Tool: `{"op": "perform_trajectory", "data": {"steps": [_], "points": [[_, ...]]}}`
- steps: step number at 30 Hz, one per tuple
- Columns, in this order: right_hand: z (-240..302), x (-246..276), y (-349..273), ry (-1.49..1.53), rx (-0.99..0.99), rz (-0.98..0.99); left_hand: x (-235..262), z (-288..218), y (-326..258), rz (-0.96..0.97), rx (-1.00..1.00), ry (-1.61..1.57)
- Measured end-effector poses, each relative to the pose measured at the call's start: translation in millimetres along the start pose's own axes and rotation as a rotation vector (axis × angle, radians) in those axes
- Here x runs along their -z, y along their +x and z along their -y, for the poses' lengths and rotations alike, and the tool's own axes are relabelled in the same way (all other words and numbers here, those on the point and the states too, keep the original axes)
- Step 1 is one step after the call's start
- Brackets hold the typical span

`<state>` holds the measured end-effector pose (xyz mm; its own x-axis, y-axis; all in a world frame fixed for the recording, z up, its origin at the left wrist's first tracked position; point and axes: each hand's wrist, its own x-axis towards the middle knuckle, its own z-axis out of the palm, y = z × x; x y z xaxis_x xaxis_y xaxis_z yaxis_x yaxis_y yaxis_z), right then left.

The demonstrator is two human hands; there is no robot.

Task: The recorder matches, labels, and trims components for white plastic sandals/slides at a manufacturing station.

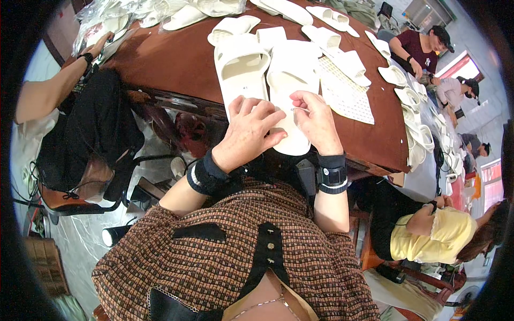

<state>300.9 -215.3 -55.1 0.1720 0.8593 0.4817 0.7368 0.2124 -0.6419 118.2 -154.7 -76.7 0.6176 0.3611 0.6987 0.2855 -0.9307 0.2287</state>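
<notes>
Two white slippers lie side by side on the brown table [182, 59] in front of me. My left hand [247, 131] rests flat on the heel end of the right slipper [292, 80], fingers spread over it. My right hand [316, 120] pinches something small and pale at that slipper's insole; what it is I cannot tell. The left slipper [240, 69] lies untouched beside them, strap up. Both wrists wear black bands.
A white sheet of small stickers [345, 91] lies right of the slippers. More white slippers [332, 18] and bagged ones [107, 16] crowd the table's far side. Another person's arm [59, 80] reaches in at left; other seated people [428, 230] work at right.
</notes>
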Motion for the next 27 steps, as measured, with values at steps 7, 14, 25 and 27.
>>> {"op": "perform_trajectory", "data": {"steps": [7, 14, 25, 27], "points": [[0.1, -3.5, -0.8, 0.003, 0.004, -0.004, -0.2, -1.0, -1.7, 0.046, 0.004, 0.023], [2.9, -5.3, -1.0, -0.045, 0.000, -0.004, 0.0, -0.9, -1.9, 0.044, 0.005, 0.020], [-5.1, -6.8, 2.1, 0.000, -0.051, -0.004, 1.6, -2.2, -0.5, 0.049, 0.015, 0.030], [-4.9, -7.5, 2.1, -0.081, -0.006, -0.009, 0.7, -2.1, -0.5, 0.047, 0.012, 0.030]]}}
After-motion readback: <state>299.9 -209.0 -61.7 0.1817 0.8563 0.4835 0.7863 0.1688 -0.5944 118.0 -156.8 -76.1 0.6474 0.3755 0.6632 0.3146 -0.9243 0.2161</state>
